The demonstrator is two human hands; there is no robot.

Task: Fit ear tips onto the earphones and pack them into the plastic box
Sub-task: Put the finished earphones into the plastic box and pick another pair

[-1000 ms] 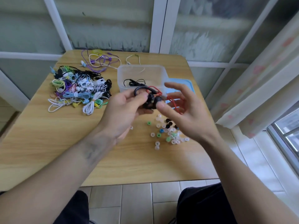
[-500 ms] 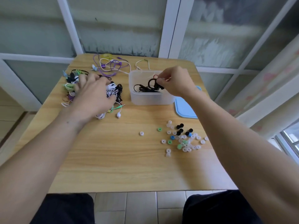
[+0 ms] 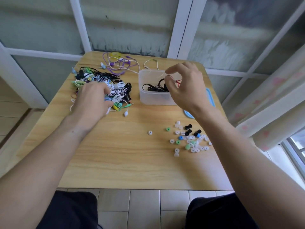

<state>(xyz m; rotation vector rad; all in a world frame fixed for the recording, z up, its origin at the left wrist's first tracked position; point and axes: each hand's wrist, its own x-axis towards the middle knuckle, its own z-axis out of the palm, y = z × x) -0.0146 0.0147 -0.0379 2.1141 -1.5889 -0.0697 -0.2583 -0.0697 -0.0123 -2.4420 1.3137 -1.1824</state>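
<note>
Right hand [image 3: 184, 86] above plastic box [image 3: 148, 98], upper centre: grip loose, holding nothing I can confirm. Left hand [image 3: 94, 100] grips earphone pile [image 3: 118, 90], likely picking the next pair.

Our right hand [image 3: 184, 86] has let go of the black earphones [image 3: 156, 87], now lying inside the plastic box [image 3: 155, 98], and lifted above the box, fingers loose.

Our left hand [image 3: 92, 100] reaches forward, palm down, its fingers curled downward. Our right hand [image 3: 184, 86] is raised with the wrist bent, thumb and forefinger brought close together in a loose ring, the other fingers relaxed. Both forearms are bare and stretched forward.
</note>
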